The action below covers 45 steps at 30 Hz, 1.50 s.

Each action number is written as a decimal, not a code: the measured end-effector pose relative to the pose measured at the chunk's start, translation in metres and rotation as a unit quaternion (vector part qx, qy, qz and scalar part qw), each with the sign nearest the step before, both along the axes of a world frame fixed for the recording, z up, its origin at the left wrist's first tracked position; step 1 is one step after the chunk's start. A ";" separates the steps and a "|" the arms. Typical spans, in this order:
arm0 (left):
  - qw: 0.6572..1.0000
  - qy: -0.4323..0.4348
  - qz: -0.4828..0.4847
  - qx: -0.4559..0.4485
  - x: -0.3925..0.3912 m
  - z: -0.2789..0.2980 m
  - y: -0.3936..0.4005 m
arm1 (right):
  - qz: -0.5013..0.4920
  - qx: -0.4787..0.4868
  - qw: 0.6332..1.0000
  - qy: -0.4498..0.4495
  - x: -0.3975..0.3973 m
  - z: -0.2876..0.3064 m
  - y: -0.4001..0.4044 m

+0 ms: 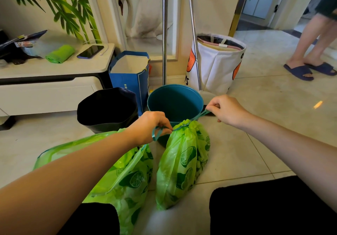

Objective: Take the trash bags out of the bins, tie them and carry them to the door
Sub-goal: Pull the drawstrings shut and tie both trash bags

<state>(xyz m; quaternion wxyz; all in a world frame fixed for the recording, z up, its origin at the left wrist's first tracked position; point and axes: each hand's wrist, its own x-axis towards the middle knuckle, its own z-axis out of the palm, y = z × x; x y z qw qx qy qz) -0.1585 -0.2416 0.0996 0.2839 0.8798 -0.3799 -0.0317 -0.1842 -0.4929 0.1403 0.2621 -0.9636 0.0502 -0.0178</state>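
Hands (226,109) on bag (184,161) drawstring, seemingly taut.

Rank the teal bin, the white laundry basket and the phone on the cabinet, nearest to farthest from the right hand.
From the right hand:
1. Teal bin, just to its left.
2. White laundry basket, behind it by the wall.
3. Phone, far left on the cabinet top.

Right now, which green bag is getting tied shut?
Find the round teal bin on the floor, beside the black bin. Two green lemon-print bags lie in front of it. It is the right-hand bag, its neck bunched tight by a drawstring pulled between both hands; the left bag gapes open.
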 end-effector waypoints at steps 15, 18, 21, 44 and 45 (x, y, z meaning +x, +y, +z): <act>0.996 0.086 0.000 0.038 -0.025 0.000 0.039 | 0.024 -0.018 1.000 -0.005 0.009 -0.004 0.005; 0.990 0.122 0.050 0.046 -0.033 0.005 0.051 | 0.038 -0.045 0.998 -0.039 0.016 -0.003 0.020; 0.988 0.119 0.079 0.061 -0.034 0.008 0.065 | 0.067 0.008 0.997 -0.045 0.022 -0.001 0.047; 0.823 0.198 0.507 0.160 -0.048 0.002 0.252 | 0.067 0.158 0.926 0.336 0.032 -0.049 0.153; 0.808 0.238 0.525 0.120 -0.052 0.001 0.253 | 0.057 0.168 0.922 0.343 0.030 -0.052 0.155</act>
